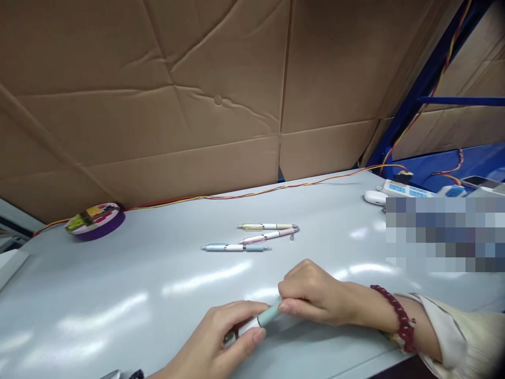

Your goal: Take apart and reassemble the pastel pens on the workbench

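Note:
A white pen with a mint-green grip [269, 315] is held between both hands, low over the front part of the table. My left hand [224, 339] pinches its white barrel between thumb and fingers. My right hand [311, 295] is closed around the other end of the green grip, so the tip is hidden. Behind the hands lie a blue-and-white pen [235, 247], a pink-and-white pen [270, 236] and a yellow-and-white pen [268, 227]. A tiny grey piece [292, 237] rests beside the pink pen's end.
A round purple box [103, 229] with a colourful lid stands at the back left of the white table [158, 263]. Red and yellow wires [236, 196] run along the back edge, below a cardboard wall [221, 52]. At right are a power strip [406, 189] and a blurred-out patch.

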Tool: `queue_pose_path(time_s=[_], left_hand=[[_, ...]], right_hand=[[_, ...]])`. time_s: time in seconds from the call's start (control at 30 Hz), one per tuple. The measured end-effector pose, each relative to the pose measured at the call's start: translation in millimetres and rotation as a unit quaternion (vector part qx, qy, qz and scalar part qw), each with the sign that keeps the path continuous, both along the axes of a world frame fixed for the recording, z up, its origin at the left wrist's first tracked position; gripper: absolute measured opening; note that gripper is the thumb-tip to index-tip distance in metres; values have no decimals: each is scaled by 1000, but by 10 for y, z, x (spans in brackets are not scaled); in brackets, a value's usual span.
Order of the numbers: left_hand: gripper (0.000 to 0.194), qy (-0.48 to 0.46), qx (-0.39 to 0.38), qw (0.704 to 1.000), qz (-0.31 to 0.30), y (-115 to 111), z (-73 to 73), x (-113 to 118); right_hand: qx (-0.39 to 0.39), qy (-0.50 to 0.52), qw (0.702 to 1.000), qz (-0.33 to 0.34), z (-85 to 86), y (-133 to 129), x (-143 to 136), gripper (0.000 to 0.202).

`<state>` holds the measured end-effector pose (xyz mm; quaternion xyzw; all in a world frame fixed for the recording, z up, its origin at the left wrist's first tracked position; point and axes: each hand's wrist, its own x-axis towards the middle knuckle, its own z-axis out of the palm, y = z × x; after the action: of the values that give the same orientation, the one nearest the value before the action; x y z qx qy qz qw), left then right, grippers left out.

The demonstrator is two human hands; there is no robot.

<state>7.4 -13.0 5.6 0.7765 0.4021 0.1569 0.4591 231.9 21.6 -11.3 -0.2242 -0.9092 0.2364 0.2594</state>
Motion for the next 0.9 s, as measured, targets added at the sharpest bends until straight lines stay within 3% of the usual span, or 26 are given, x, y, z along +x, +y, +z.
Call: queue_pose_path(time_s=[0.07,0.13,0.2,0.3,0.53,0.63,0.73,0.83,0.9], left_hand=[[28,1,132,991,6,51,-64,-58],[40,-2,259,963,70,119,-132,-121],[44,1,326,935,137,171,-181,-165],[40,10,312,936,160,186,-207,-180],[28,7,194,976,94,167,-171,-159],[24,-15,157,986,54,200,-153,-152],[20,-53,182,982,19,223,-147,-132],[16,-118,225,967,-13,222,-163,-107],[14,-153,229,960,-49,211,-176,-98]], right_hand=[[44,93,994,-45,-7,104,77,46],[65,174,972,-145,-2,253,181,44],[63,196,948,-242,10,414,286,38],[68,147,940,-300,7,604,393,27],[54,3,953,-298,-133,744,439,14],[103,-10,947,-304,-126,703,398,15],[212,33,950,-228,-60,513,239,16],[336,3,942,-27,-6,215,-23,14],[386,6,922,36,1,39,-186,15]])
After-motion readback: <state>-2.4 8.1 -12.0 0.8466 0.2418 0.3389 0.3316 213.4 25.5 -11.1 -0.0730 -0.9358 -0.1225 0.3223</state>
